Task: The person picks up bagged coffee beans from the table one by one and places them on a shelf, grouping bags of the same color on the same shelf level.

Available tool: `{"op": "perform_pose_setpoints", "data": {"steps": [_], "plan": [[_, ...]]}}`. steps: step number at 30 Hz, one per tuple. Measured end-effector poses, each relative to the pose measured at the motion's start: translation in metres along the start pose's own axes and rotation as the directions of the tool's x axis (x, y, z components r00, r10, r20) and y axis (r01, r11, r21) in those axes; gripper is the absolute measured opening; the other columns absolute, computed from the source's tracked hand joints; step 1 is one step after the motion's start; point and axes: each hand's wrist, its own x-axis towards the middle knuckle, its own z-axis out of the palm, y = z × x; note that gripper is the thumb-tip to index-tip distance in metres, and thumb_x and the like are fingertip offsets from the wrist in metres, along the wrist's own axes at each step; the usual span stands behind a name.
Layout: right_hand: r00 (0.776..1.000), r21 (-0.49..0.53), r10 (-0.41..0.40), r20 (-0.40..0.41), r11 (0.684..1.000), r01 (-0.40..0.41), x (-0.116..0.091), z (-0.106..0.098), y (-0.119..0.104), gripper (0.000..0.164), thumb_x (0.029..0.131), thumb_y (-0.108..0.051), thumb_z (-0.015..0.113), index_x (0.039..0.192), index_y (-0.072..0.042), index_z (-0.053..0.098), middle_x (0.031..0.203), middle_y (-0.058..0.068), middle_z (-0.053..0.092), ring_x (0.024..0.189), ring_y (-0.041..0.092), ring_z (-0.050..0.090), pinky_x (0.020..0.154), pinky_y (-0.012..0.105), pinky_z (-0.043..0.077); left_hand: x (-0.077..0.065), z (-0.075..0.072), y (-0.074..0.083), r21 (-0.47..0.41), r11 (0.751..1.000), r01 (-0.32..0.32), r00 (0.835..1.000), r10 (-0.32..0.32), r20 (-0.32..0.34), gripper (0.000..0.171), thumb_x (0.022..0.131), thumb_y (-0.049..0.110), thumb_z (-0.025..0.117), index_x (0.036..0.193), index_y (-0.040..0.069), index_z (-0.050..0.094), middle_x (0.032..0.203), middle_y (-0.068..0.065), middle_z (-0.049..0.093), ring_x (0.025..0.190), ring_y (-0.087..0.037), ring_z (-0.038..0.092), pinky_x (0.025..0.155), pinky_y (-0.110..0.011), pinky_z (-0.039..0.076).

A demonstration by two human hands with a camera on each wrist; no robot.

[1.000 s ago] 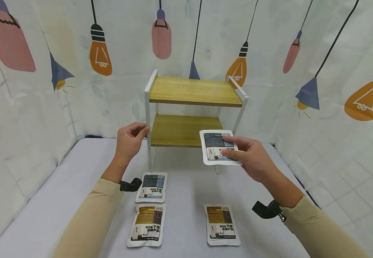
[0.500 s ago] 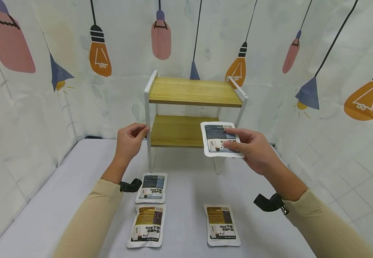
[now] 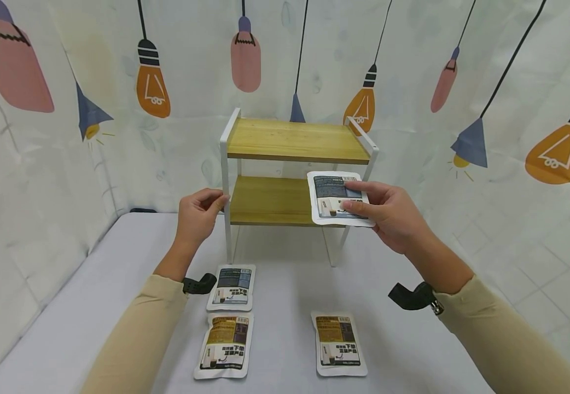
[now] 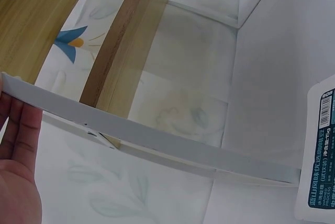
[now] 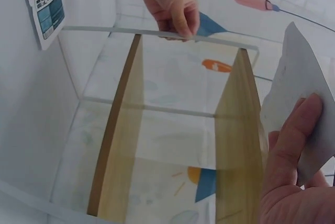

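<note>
The shelf's (image 3: 297,141) left edge is held by the left hand (image 3: 199,216); near the right edge, a packet (image 3: 331,189) by the right hand (image 3: 397,218).

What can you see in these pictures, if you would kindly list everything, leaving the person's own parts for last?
Shelf unit: 1, white frame with two yellowish boards, on the table
Blue-label packets: 2, white and blue, one in the right hand, one on the table
Gold-label packets: 2, white, gold and brown, on the table
Table: 1, white, under the shelf unit
Printed lamps: 9 in the head view, pink, orange and blue, on the whitish backdrop
Wrist attachments: 2, black, one per wrist
Sleeves: 2, beige, on the forearms
Left hand: 1, bare, at the shelf's left post
Right hand: 1, bare, holding a packet
</note>
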Motion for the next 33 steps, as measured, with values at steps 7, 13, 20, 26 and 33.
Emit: {"op": "perform_pose_setpoints", "data": {"steps": [7,13,20,26,33], "plan": [[1.0,0.015,-0.001,-0.013,1.0,0.001,0.003,0.0,-0.011,0.06,0.09,-0.021,0.081,0.146,-0.018,0.059,0.137,0.009,0.053,0.111,0.022,0.07,0.094,0.027,0.059,-0.001,0.0,0.001,0.006,1.0,0.004,1.0,-0.004,0.0,0.021,0.097,0.006,0.07,0.108,-0.012,0.072,0.099,-0.031,0.071,0.076,-0.013,0.068,0.071,-0.01,0.056],[1.0,0.046,0.002,-0.015,0.999,-0.002,0.006,-0.003,-0.018,0.062,0.087,-0.023,0.083,0.145,-0.021,0.059,0.14,0.009,0.052,0.112,0.023,0.07,0.095,0.028,0.059,-0.001,0.0,0.003,0.011,1.0,0.022,1.0,-0.022,0.004,0.022,0.097,0.007,0.069,0.11,-0.011,0.072,0.101,-0.03,0.071,0.079,-0.017,0.068,0.073,-0.01,0.056],[1.0,0.07,0.001,-0.022,0.998,0.0,0.011,-0.003,-0.021,0.06,0.087,-0.022,0.083,0.143,-0.021,0.062,0.14,0.008,0.052,0.11,0.022,0.07,0.092,0.027,0.06,-0.001,0.0,0.003,0.007,1.0,0.023,1.0,-0.023,0.0,0.022,0.097,0.007,0.069,0.11,-0.011,0.072,0.102,-0.031,0.071,0.078,-0.011,0.067,0.073,-0.008,0.055],[1.0,0.062,-0.006,-0.03,0.998,0.008,0.016,-0.005,-0.023,0.058,0.089,-0.022,0.081,0.144,-0.021,0.061,0.14,0.008,0.051,0.109,0.022,0.07,0.09,0.024,0.06,-0.001,0.0,0.003,0.003,1.0,0.009,1.0,-0.009,-0.003,0.021,0.097,0.005,0.07,0.108,-0.012,0.072,0.1,-0.031,0.071,0.076,-0.01,0.068,0.071,-0.008,0.055],[0.999,0.045,-0.006,-0.038,0.999,0.008,0.023,-0.007,-0.025,0.057,0.09,-0.023,0.08,0.144,-0.021,0.061,0.141,0.009,0.051,0.11,0.023,0.068,0.09,0.023,0.06,-0.001,0.001,0.004,-0.001,1.0,-0.011,1.0,0.011,-0.003,0.019,0.096,0.002,0.07,0.107,-0.013,0.072,0.098,-0.032,0.071,0.075,-0.008,0.069,0.07,-0.01,0.056]]}}
